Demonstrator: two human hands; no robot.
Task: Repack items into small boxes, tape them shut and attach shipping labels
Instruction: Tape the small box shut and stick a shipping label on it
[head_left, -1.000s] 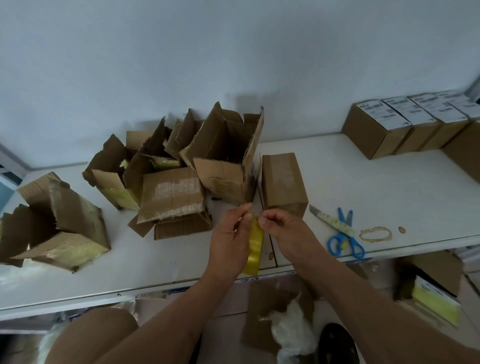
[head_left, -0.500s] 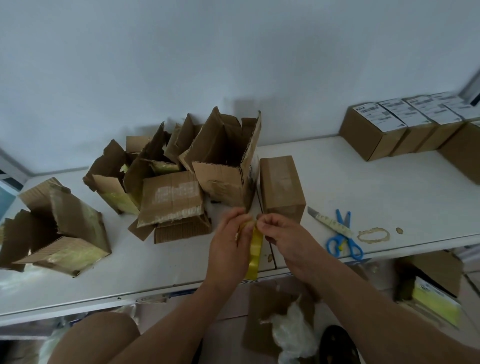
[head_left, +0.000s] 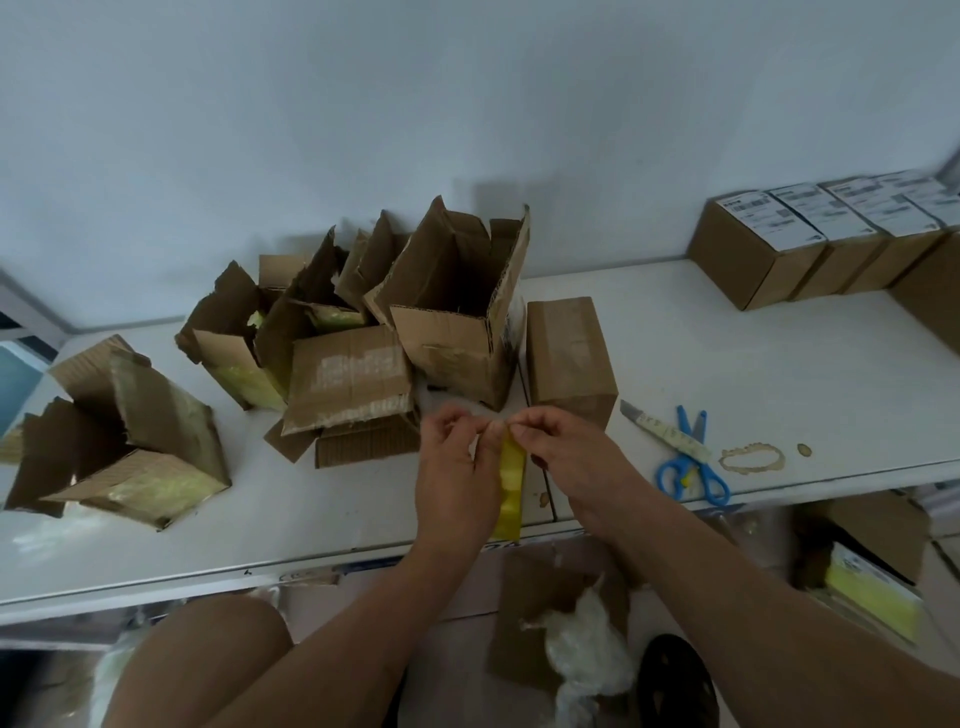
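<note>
Tape (head_left: 511, 486), a yellowish roll held on edge, sits between the two hands just above the near rim of the white desk (head_left: 727, 353). The left hand (head_left: 457, 467) grips the roll from its side, fingers curled around it, while the right hand (head_left: 558, 452) pinches at the top of the roll with thumb and fingertips. Over the last second both hands have lifted a little toward the boxes and the fingertips have closed in together at the top of the roll, where a moment ago they were slightly apart. To me that reads as picking for the loose end of the tape, so sealing has not started yet.

Just behind the hands stands a closed small box (head_left: 569, 358), which looks like the one waiting to be taped; it carries no label. Beside it on its left is an open box (head_left: 457, 332) with flaps up, and further left a heap of torn cartons (head_left: 311, 338). At the far right a row of labelled boxes (head_left: 810, 234) sits finished; their white labels show barcode-like print, but nothing is readable. Blue-handled scissors (head_left: 693, 467) and a utility knife (head_left: 665, 431) lie to the right, untouched. No brand name can be made out anywhere.
</note>
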